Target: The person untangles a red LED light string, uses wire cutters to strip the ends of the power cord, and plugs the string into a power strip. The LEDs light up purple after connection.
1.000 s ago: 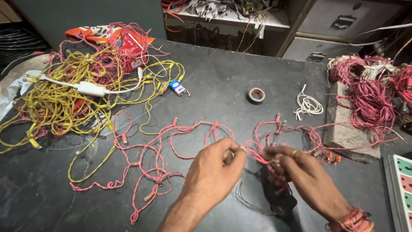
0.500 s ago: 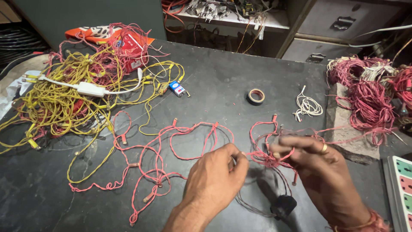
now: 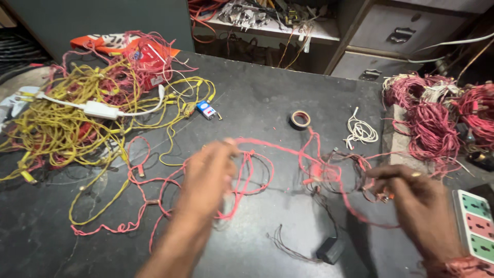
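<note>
Dark and scuffed, the tabletop (image 3: pixel 267 92) carried wire everywhere in the head view. Your left hand (image 3: pixel 208 172) was blurred; it seemed pinched on the red light string (image 3: pixel 272 145), though you could not tell for certain. Your right hand (image 3: pixel 417 198) gripped the string's tangled end. The strand ran taut left to right between your hands, its slack looping nearer the left. A yellow wire heap (image 3: pixel 56 123) lay well apart.

A red package (image 3: pixel 150 63) lies in the far-left wire tangle; a small blue-and-white labelled box (image 3: pixel 206 109) sits nearby.
</note>
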{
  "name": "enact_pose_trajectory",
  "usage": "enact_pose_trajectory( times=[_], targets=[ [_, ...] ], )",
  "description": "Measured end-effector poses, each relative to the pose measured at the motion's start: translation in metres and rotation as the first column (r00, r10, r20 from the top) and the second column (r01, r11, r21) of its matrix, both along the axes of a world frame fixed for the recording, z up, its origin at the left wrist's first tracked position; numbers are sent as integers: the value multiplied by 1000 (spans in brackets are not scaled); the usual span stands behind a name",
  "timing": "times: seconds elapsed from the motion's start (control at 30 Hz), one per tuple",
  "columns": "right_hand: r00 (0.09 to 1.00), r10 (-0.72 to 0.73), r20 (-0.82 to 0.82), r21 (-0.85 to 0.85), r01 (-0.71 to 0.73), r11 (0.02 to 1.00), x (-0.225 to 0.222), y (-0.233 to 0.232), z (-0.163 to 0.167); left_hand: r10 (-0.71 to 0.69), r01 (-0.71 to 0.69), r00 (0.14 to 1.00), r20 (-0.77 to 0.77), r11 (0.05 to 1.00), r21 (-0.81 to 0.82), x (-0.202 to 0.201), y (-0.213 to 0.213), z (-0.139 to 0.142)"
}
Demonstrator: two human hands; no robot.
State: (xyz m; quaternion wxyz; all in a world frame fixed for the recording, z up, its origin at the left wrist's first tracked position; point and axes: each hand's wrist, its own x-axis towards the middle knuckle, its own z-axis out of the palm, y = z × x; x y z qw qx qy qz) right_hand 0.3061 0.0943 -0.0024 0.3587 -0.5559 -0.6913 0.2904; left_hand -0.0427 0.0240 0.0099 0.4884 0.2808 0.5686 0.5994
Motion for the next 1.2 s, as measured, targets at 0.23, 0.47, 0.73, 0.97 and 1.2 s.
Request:
enact_pose_trajectory(
  times=[0.23, 0.47, 0.73, 0.97, 1.2],
  targets=[
    [910, -405, 86, 414, 337, 846, 36, 8, 15, 215, -225, 958, 190, 974, 31, -35, -7, 19],
    [928, -373, -17, 387, 350, 853, 29, 10, 21, 245, -254, 962, 119, 965, 63, -30, -10, 20],
    [961, -275, 8, 469, 240, 850, 11, 0, 29, 160, -161, 984, 78, 987, 10, -12, -7, 24],
    [963, -190, 191, 299, 127, 946, -14, -19, 53, 88, -87, 992, -87, 996, 15, -9, -6, 14],
    [784, -201, 587, 477, -134, 869, -79, -36, 68, -343, 246, 863, -370, 926, -285, 12, -13, 15]
  ],
)
